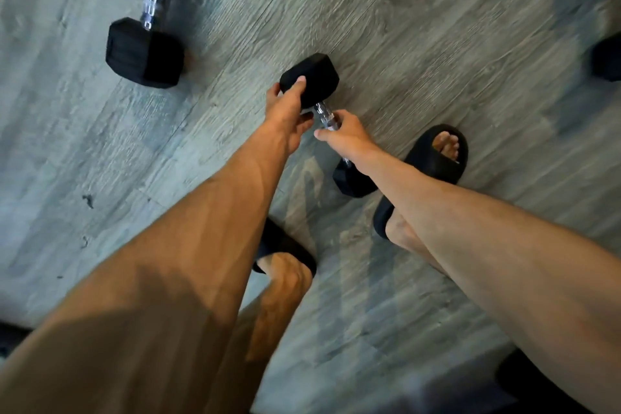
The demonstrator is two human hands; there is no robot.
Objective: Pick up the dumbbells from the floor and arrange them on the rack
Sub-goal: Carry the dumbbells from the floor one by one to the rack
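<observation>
1. The right hand (346, 134) is wrapping its fingers around the chrome handle of a small dumbbell (327, 118).
2. The left hand (289, 111) is clasping its far black head.
3. The dumbbell is sitting low over the grey wood floor (420, 44); floor contact is unclear.
4. A larger dumbbell (146, 50) is lying well apart.

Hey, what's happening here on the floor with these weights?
A person bends over a small black hex dumbbell on the grey wood-look floor. Their left hand grips its far rubber head, and their right hand closes around the chrome handle. Whether it has left the floor is unclear. A larger dumbbell lies untouched to the left. No rack is in view. The person wears black slides.
</observation>
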